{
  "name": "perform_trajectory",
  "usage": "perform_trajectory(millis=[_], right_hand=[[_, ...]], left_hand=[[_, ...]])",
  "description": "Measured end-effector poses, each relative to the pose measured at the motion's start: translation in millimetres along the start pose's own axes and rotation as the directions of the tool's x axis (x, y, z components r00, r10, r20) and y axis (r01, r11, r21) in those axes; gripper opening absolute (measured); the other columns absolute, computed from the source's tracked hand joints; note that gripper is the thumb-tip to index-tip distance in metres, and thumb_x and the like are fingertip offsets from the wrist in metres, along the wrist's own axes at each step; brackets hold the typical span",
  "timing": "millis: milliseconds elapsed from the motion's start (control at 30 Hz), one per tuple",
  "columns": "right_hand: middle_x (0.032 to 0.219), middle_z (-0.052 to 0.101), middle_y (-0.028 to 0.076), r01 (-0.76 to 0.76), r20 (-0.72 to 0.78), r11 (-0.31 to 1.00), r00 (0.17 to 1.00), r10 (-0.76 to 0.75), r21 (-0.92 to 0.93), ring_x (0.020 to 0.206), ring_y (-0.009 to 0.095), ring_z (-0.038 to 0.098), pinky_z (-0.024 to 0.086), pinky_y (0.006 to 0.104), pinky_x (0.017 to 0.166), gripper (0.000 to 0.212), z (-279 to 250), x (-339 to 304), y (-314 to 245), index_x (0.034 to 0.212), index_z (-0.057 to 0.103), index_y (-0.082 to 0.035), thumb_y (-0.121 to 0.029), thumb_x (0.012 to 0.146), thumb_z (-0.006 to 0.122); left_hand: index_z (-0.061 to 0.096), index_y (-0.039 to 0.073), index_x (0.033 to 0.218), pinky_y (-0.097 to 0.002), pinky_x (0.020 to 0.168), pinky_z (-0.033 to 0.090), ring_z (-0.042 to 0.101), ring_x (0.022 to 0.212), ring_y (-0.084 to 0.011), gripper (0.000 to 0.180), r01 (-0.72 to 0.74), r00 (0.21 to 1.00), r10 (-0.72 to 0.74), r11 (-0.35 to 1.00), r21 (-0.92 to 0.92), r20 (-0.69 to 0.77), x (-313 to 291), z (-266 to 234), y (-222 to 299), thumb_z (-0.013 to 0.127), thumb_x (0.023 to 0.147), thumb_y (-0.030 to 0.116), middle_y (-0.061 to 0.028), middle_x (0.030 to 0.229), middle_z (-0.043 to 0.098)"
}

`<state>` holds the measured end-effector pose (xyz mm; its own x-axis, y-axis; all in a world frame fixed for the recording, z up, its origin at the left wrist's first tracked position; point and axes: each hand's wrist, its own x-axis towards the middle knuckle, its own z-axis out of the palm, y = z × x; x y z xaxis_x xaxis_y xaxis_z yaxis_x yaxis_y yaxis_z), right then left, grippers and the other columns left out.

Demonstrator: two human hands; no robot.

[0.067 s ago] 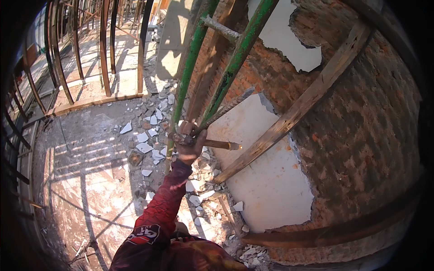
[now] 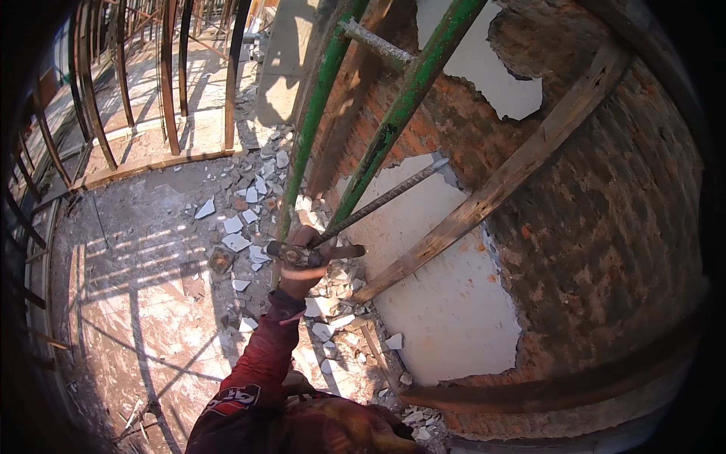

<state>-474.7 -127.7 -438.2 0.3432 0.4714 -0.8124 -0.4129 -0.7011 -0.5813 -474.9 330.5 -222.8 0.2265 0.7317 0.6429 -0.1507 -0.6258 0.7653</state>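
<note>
My left hand [image 2: 301,277] is closed around a hammer and the lower end of a ribbed steel rod. The hammer's head [image 2: 293,256] lies across the fingers, and its wooden handle [image 2: 348,251] sticks out to the right with its end free. From the hand the steel rod [image 2: 386,198] slants up to the right. Its far tip is by the broken upper edge of a white plaster patch [image 2: 442,303] on the brick wall; I cannot tell if it touches. A red sleeve covers my left forearm. My right hand is not in view.
A green metal frame [image 2: 393,113] with a crossbar stands just beyond the hand. A wooden brace [image 2: 491,200] slants across the wall [image 2: 605,250]. White broken pieces [image 2: 236,242] and rubble litter the floor. Curved-looking uprights [image 2: 169,83] line the far left.
The hammer has turned in my left hand, with its head further left and less handle showing on the right. More of the steel rod shows above the hand. The view has shifted slightly.
</note>
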Motion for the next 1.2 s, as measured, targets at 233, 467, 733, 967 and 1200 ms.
perform_trajectory(millis=[233, 467, 733, 967, 1200], right_hand=[[0.135, 0.04, 0.022, 0.621, 0.037, 0.488, 0.64, -0.767, -0.614, 0.126, 0.034, 0.04, 0.036, 0.0424, 0.103, 0.075, 20.6, -23.7, -201.9, 0.134, 0.036, 0.002, -0.032, 0.079, 0.075], [0.082, 0.061, 0.01, 0.526, -0.24, 0.704, 0.693, -0.68, -0.477, 0.074, 0.018, 0.059, 0.049, 0.0342, 0.072, 0.038, 37.0, -10.6, -185.6, 0.107, 0.055, 0.001, -0.025, 0.084, 0.071], [0.076, 0.055, 0.007, 0.866, -0.435, 0.497, 0.471, -0.768, 0.061, 0.068, 0.015, 0.054, 0.047, 0.0304, 0.065, 0.02, -77.8, -87.6, -225.8, 0.098, 0.052, 0.001, -0.01, 0.081, 0.057], [0.079, 0.052, 0.009, 0.971, -0.568, 0.222, 0.136, -0.812, -0.085, 0.062, 0.016, 0.054, 0.047, 0.0293, 0.057, 0.03, -204.7, -141.4, -235.6, 0.11, 0.039, 0.001, -0.012, 0.087, 0.054], [0.073, 0.053, 0.008, 0.975, -0.537, 0.193, 0.104, -0.837, -0.112, 0.057, 0.014, 0.052, 0.043, 0.0267, 0.051, 0.027, -312.5, -123.0, -208.7, 0.108, 0.043, 0.002, -0.013, 0.088, 0.053]], left_hand=[[0.054, 0.006, 0.068, -0.0358, 0.046, 0.042, 0.053, 0.046, -0.0255, 0.032, 0.156, 0.818, -0.216, 0.976, 0.155, 0.534, -94.2, -19.9, 29.0, 0.072, 0.081, 0.03, -0.0079, 0.056, 0.052], [0.063, 0.004, 0.091, -0.0364, 0.067, 0.043, 0.053, 0.071, -0.0233, 0.031, 0.485, 0.674, -0.241, 0.857, -0.173, 0.698, -139.6, 53.2, 39.2, 0.071, 0.084, 0.033, -0.0062, 0.074, 0.053], [0.043, 0.01, 0.086, -0.0228, 0.05, 0.031, 0.037, 0.062, -0.0058, 0.037, 0.894, 0.204, -0.144, 0.431, -0.124, 0.968, -110.3, 142.0, 80.5, 0.048, 0.095, 0.046, 0.0036, 0.072, 0.038], [0.04, 0.011, 0.086, -0.0227, 0.045, 0.036, 0.036, 0.053, -0.0068, 0.033, 0.957, 0.254, 0.092, 0.12, -0.264, 0.963, -96.2, 301.6, 187.9, 0.036, 0.101, 0.04, 0.0033, 0.067, 0.036], [0.043, 0.011, 0.087, -0.0252, 0.038, 0.038, 0.037, 0.048, -0.0082, 0.029, 0.867, 0.497, 0.087, -0.02, -0.497, 0.863, -20.4, 456.0, 277.4, 0.037, 0.101, 0.036, 0.0034, 0.065, 0.036]])
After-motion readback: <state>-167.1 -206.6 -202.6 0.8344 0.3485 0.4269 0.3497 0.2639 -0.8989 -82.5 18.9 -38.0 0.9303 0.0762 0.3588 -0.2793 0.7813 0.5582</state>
